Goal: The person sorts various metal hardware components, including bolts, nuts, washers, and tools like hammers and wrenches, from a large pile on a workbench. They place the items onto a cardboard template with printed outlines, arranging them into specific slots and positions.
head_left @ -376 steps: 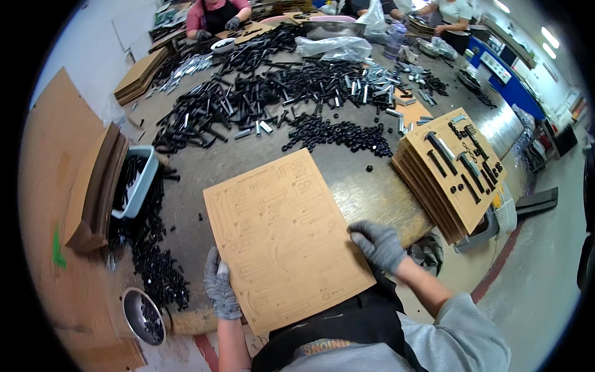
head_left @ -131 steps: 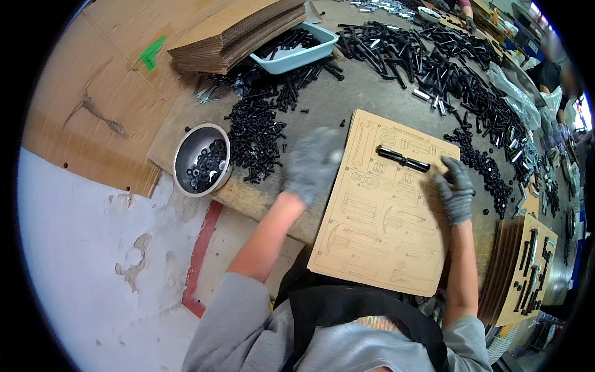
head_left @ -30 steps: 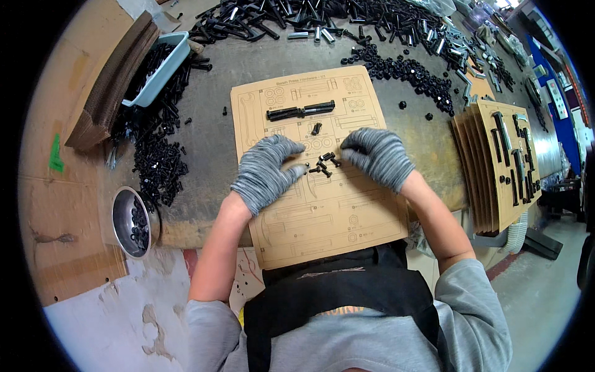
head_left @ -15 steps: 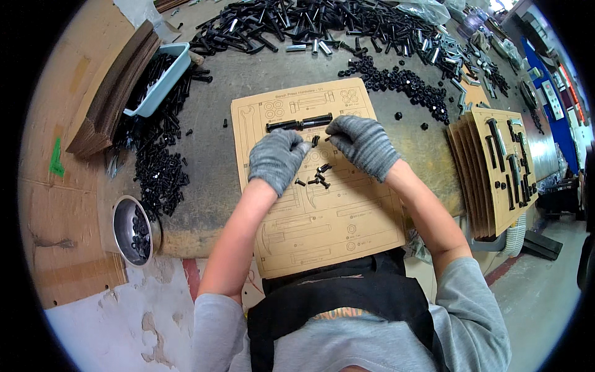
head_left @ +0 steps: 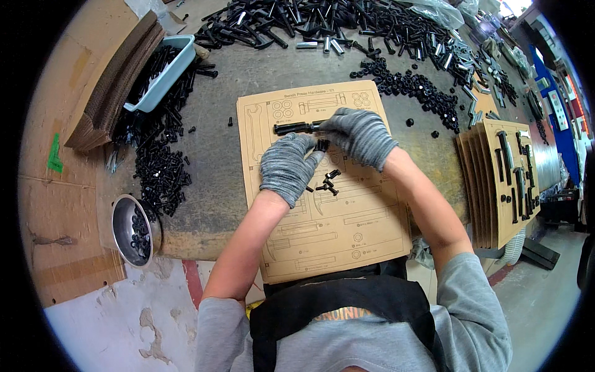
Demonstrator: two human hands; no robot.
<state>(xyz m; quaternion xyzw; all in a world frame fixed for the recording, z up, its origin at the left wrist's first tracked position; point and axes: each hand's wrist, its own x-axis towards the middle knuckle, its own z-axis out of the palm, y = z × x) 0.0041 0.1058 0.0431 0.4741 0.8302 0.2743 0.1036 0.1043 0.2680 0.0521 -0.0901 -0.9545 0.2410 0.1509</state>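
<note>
A cardboard sheet point(head_left: 372, 226) printed with line drawings of hardware lies in front of me. My left hand point(head_left: 289, 168), in a grey knit glove, is closed at a small cluster of short black bolts point(head_left: 322, 145), thumb and forefinger against them. My right hand point(head_left: 359, 137), gloved the same way, has its fingers bent together just above that cluster; what they hold, if anything, is hidden. It covers the right end of long black bolts point(head_left: 292, 128) lying across the sheet's upper part. Several loose short bolts point(head_left: 331, 180) lie below the hands.
Heaps of long black bolts point(head_left: 291, 22) and black nuts point(head_left: 415, 87) line the far side. At left are a pale blue bin point(head_left: 162, 77), a pile of short bolts point(head_left: 158, 180) and a steel bowl point(head_left: 124, 232). Packed cardboard sheets point(head_left: 489, 192) stand at right.
My right hand has moved up and left, over the right end of the long bolts. My left hand stays by the short bolt cluster. The whole view has shifted slightly.
</note>
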